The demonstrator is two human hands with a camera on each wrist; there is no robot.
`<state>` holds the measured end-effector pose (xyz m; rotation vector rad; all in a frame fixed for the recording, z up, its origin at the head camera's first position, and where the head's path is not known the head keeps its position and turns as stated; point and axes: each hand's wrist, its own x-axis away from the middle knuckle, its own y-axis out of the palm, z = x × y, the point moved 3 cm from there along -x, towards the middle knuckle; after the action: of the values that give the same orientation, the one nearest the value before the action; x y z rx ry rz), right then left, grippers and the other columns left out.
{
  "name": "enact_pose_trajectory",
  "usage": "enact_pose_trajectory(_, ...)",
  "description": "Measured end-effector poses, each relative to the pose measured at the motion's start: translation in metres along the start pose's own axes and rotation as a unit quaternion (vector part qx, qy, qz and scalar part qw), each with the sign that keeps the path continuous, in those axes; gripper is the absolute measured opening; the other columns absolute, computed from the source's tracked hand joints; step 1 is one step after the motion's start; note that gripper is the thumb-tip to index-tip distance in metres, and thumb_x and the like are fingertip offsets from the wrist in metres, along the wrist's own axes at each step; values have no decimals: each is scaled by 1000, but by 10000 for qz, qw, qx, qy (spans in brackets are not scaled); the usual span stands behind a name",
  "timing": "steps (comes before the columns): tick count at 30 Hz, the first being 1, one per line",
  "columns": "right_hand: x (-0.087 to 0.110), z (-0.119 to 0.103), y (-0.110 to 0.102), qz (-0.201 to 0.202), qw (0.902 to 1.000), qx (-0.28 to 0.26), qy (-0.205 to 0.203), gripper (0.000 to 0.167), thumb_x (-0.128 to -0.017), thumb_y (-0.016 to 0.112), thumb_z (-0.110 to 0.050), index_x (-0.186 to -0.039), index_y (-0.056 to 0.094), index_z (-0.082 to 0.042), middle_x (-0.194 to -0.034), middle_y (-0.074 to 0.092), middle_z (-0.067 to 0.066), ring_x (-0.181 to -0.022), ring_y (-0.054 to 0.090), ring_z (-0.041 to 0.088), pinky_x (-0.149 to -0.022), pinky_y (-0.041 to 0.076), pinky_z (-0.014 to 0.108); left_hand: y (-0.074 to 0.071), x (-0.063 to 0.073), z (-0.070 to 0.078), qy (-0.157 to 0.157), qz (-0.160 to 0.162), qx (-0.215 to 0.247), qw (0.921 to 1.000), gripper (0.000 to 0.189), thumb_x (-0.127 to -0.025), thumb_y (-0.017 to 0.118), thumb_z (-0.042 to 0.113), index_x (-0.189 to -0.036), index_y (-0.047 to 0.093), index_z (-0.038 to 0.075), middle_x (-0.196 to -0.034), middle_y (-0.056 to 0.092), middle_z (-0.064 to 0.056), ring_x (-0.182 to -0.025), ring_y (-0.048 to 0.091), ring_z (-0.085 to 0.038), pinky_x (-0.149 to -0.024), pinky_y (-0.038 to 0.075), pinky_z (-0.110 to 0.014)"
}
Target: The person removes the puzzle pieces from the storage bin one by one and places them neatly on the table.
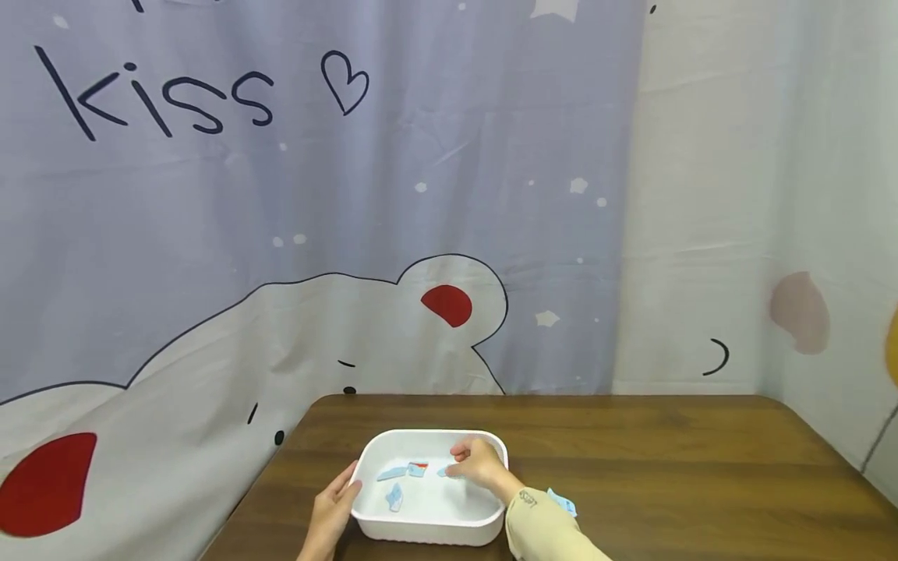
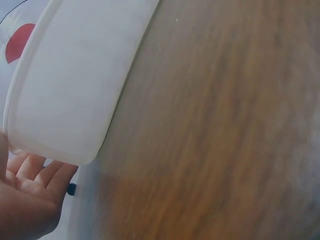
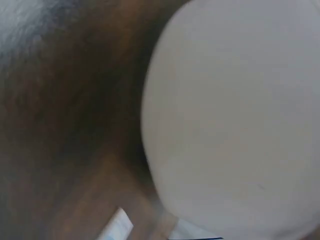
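Note:
A white plastic bin (image 1: 428, 530) sits on the wooden table. My left hand (image 1: 331, 510) grips its left rim, thumb at the top edge and fingers against the outer wall; the left wrist view shows these fingers (image 2: 42, 172) at the bin's corner. Inside the bin, my right hand (image 1: 480, 465) pinches a light blue scrap (image 1: 442, 471), partly hidden by the fingers. Also in the bin are a long light blue scrap (image 1: 391, 473), a blue scrap with a red edge (image 1: 417, 469) and a crumpled blue scrap (image 1: 395, 497). The right wrist view shows no hand.
Another light blue scrap (image 1: 563, 502) lies on the table (image 1: 673, 475) right of the bin, partly behind the right sleeve (image 1: 547, 526). A printed curtain (image 1: 547, 234) hangs behind the table.

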<state>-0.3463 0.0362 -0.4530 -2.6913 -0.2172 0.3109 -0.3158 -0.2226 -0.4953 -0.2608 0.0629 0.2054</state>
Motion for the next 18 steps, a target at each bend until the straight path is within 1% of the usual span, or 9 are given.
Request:
enact_pose_trajectory(2, 0, 6, 3, 51, 9999, 146, 36, 34, -70, 75, 4, -100, 65, 16, -88, 68, 23, -81, 60, 17, -72, 53, 25, 2, 0, -1, 81, -50, -29, 10000, 49, -99, 53, 17, -141, 44, -8, -141, 46, -28, -132, 47, -37, -101, 50, -35)
enact_pose_trajectory(4, -1, 11, 4, 120, 9994, 331, 13, 34, -68, 75, 4, -99, 65, 16, -88, 69, 23, -82, 63, 20, -75, 55, 28, 3, 1, -1, 120, -72, -42, 9999, 49, -98, 54, 16, -140, 45, -8, -140, 47, -28, -129, 50, -36, -96, 53, -27)
enact_pose_trajectory(7, -2, 17, 7, 201, 9985, 508, -18, 34, -67, 74, 5, -98, 65, 16, -88, 69, 23, -83, 64, 25, -77, 56, 32, 4, 2, -2, 145, -92, -25, 9998, 48, -98, 53, 14, -140, 46, -8, -139, 48, -29, -126, 52, -33, -88, 52, -14)
enact_pose_trajectory(9, -3, 17, 7, 254, 9981, 563, -81, 34, -66, 74, 5, -97, 65, 16, -88, 70, 23, -83, 65, 26, -78, 57, 34, 4, 2, -2, 154, -104, -11, 9998, 48, -98, 53, 14, -140, 46, -8, -139, 48, -29, -125, 53, -32, -84, 50, -9)
enact_pose_trajectory(13, -5, 17, 10, 304, 9976, 616, -94, 32, -66, 75, 6, -96, 66, 15, -85, 69, 22, -80, 64, 24, -75, 56, 32, 2, 0, -3, 152, -102, -49, 9998, 49, -98, 53, 16, -140, 45, -9, -140, 47, -29, -126, 52, -34, -83, 49, -8)
enact_pose_trajectory(18, -9, 17, 13, 257, 9971, 715, -30, 34, -64, 75, 7, -96, 67, 14, -83, 69, 19, -77, 63, 21, -72, 56, 30, -1, -2, -3, 126, -101, 2, 9999, 49, -99, 53, 17, -140, 44, -9, -142, 46, -28, -129, 50, -35, -82, 48, -7)
